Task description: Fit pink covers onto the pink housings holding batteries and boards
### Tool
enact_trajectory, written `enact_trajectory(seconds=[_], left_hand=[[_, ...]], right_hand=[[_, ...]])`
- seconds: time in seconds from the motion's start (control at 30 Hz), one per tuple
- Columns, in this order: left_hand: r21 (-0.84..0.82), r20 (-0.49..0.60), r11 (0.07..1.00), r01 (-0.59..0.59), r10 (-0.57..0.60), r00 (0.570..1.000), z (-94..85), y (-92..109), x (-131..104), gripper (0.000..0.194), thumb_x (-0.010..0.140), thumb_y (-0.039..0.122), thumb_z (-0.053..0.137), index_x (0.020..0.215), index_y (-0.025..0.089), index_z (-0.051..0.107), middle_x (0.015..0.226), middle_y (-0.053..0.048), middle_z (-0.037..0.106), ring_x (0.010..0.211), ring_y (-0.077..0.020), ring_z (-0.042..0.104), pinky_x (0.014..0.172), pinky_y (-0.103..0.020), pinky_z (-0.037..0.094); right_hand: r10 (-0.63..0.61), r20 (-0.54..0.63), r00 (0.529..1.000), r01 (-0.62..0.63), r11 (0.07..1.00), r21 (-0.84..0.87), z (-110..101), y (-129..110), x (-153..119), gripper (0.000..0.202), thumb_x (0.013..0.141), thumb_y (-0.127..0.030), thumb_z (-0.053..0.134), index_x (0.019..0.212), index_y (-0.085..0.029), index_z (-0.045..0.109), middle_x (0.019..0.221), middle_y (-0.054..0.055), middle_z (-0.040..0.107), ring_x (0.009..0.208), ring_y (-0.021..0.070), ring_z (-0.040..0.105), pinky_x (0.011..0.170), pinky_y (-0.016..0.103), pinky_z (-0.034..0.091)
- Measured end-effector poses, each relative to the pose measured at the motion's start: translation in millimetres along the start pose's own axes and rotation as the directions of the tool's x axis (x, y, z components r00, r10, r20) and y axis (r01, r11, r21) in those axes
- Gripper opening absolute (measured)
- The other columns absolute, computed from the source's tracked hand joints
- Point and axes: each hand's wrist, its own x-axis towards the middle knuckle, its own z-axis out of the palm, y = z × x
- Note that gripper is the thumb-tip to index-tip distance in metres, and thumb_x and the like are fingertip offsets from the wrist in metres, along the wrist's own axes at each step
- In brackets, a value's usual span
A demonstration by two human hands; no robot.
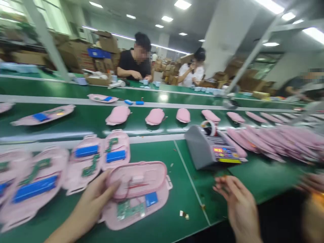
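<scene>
My left hand (101, 194) grips the left end of a pink oval shell (141, 168), thumb on top. This shell lies over a second pink shell (160, 200) that holds a green circuit board (131, 209) and a blue block. Thin red wires show between them. To the right, my right hand (236, 199) hovers over the green bench, fingers curled with the tips close together; whether anything small is between them is too blurred to tell. Small white and brown bits (184, 214) lie between the hands.
Opened pink shells with blue batteries (35, 189) line the left. A grey device with a red display (207, 148) stands behind my right hand, beside piled pink shells (278, 141). Shells sit on the belt (139, 131). Another person's hand (312, 185) is at far right.
</scene>
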Motion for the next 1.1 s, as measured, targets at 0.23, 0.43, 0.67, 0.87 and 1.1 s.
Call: enact_trajectory(seconds=[0.23,0.43,0.67,0.87,1.1], left_hand=[[-0.289,0.190,0.956,0.055,0.000,0.982,3.5,2,0,0.033,0.087,0.040,0.065,0.111,0.018,0.066,0.102,-0.005,0.073,0.089,-0.0223,0.068,0.082,-0.034,0.057],[-0.484,0.226,0.864,0.136,-0.027,0.974,6.0,0,-4,0.030,0.083,0.035,0.067,0.105,0.015,0.064,0.091,-0.004,0.068,0.079,-0.0198,0.066,0.069,-0.032,0.058],[-0.416,0.186,0.906,0.084,-0.006,0.983,5.8,1,-9,0.021,0.085,0.026,0.059,0.102,0.015,0.064,0.085,-0.004,0.066,0.074,-0.0178,0.062,0.065,-0.029,0.054],[-0.247,0.099,0.969,0.002,0.023,0.995,0.8,4,-11,0.021,0.088,0.029,0.058,0.105,0.017,0.061,0.099,-0.006,0.068,0.091,-0.0225,0.063,0.080,-0.034,0.051],[0.048,0.288,0.974,-0.221,0.198,0.937,2.1,-9,-27,0.035,0.101,0.041,0.038,0.114,0.021,0.064,0.102,-0.007,0.072,0.099,-0.0227,0.065,0.090,-0.035,0.050]], right_hand=[[-0.258,0.946,0.198,0.868,0.494,-0.047,143,-48,-51,0.024,0.100,-0.026,0.045,0.085,-0.019,0.061,0.119,0.009,0.057,0.108,0.0202,0.056,0.086,0.032,0.052],[-0.004,0.999,-0.041,0.981,0.190,0.041,207,-26,-43,0.022,0.101,-0.023,0.042,0.087,-0.016,0.058,0.121,0.009,0.055,0.105,0.0212,0.055,0.075,0.032,0.051],[-0.196,0.976,0.094,0.995,0.042,-0.087,204,-21,-48,0.023,0.087,-0.033,0.066,0.074,-0.016,0.057,0.098,0.007,0.062,0.092,0.0217,0.058,0.055,0.025,0.036],[0.010,0.963,0.270,0.876,0.413,-0.249,201,-27,-20,0.014,0.091,-0.034,0.061,0.099,-0.024,0.066,0.089,-0.001,0.068,0.079,0.0151,0.063,0.066,0.025,0.046],[-0.502,0.860,-0.091,0.967,0.163,0.197,150,-24,-40,0.020,0.097,-0.016,0.049,0.097,-0.023,0.067,0.084,0.000,0.068,0.074,0.0118,0.064,0.068,0.022,0.053]])
